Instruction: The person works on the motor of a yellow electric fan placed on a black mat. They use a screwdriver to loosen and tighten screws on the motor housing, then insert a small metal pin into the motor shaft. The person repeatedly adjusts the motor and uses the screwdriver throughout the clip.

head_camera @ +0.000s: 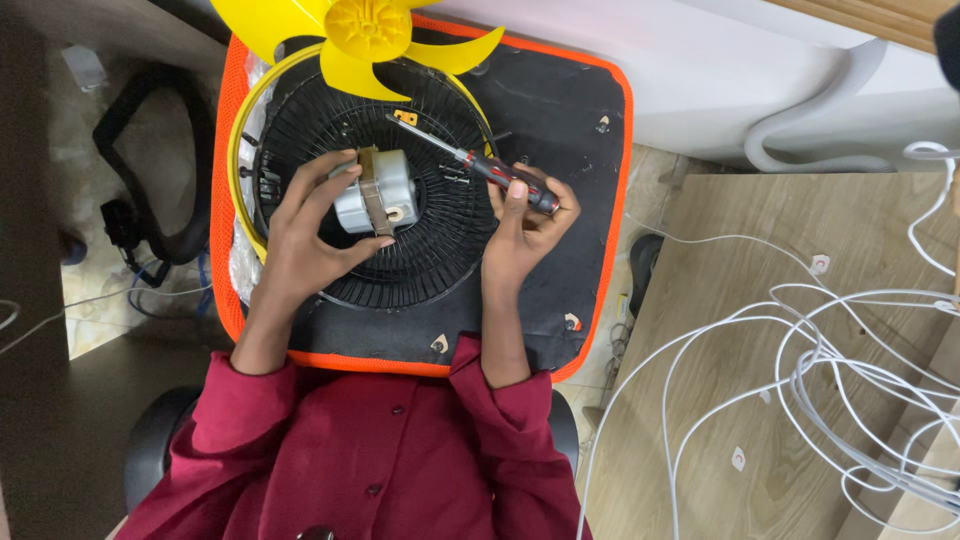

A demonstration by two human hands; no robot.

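Repair workshop, dismantled fan grille (400, 215), loose cables (830, 360)

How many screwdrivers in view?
1. A red-and-black-handled screwdriver, held in the right hand, shaft pointing up-left over the black fan grille. The left hand grips the grey motor. Others may be hidden.

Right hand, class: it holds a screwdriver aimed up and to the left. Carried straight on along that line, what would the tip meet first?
Probably the black fan grille beside the small yellow clip; the screwdriver in the right hand already points there, though its height above the wires is unclear.
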